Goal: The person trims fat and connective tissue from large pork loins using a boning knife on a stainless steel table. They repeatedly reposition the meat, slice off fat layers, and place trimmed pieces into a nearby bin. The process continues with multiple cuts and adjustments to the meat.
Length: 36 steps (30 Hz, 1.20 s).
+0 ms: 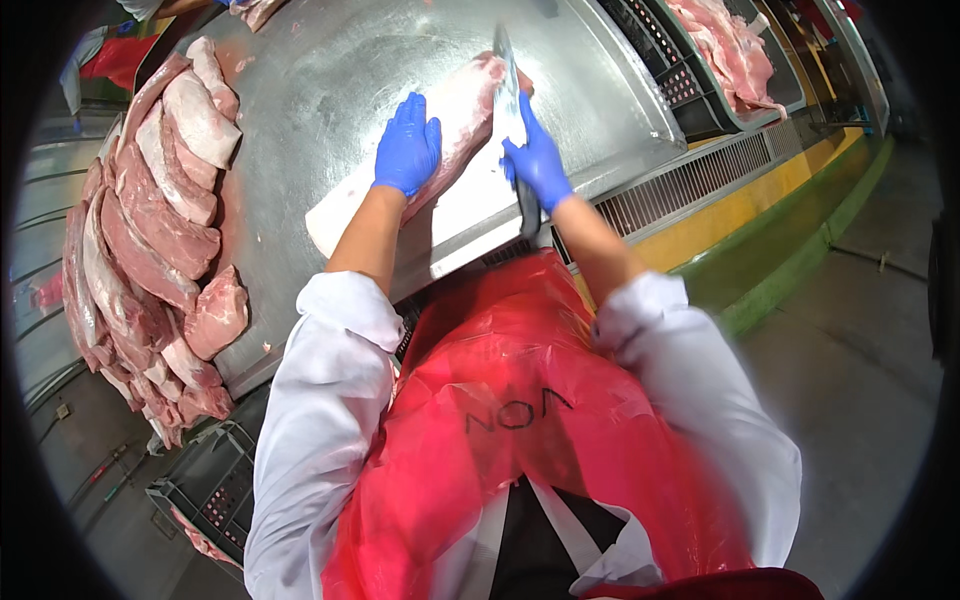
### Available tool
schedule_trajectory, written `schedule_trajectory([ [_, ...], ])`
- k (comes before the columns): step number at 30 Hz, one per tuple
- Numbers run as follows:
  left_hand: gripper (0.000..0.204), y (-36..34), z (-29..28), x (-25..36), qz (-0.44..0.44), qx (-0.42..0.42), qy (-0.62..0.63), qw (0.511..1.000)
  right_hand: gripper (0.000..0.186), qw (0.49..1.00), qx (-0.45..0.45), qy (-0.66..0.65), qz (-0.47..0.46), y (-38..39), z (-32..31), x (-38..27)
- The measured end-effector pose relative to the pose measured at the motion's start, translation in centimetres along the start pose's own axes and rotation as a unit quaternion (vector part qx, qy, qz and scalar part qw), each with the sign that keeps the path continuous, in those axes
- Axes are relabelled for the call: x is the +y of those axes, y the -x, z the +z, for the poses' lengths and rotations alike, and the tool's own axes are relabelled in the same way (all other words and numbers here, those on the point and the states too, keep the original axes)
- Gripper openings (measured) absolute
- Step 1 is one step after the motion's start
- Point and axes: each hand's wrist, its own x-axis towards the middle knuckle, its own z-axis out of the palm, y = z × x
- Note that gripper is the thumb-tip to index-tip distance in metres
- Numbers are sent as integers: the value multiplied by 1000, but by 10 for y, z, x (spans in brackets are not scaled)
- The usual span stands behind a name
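Observation:
A long pale piece of pork (465, 110) lies diagonally over a white cutting board (460, 225) on the steel table. My left hand (407, 145), in a blue glove, rests flat on the pork with its fingers stretched out. My right hand (538, 160), also gloved in blue, is closed on the dark handle of a long knife (508, 95). The blade points away from me, upright along the pork's right side near its far end; whether it touches the meat I cannot tell.
Cut pork strips (155, 240) are piled at the left of the steel table (285, 90). Crates with meat (720, 50) stand at right and below left (205, 490). A metal grating (680, 200) and yellow edge run along the right. Another person's arm (110, 60) shows at upper left.

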Motion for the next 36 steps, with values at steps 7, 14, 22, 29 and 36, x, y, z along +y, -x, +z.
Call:
schedule_trajectory([
  [7,56,-6,3,-6,-46,106,-26,993,83,976,-136,159,-61,161,-63,36],
  [14,38,-48,-4,115,117,114,-102,981,80,998,-29,31,-38,71,-166,-14],
  [22,23,-82,-10,83,-252,16,221,942,82,989,-109,60,-75,-66,-87,-24],
  [29,24,-77,2,74,-278,47,182,942,75,913,-294,280,29,-46,-75,-45],
  [36,28,-97,-46,134,-320,33,241,916,72,914,-316,252,-33,-83,-71,-59],
])
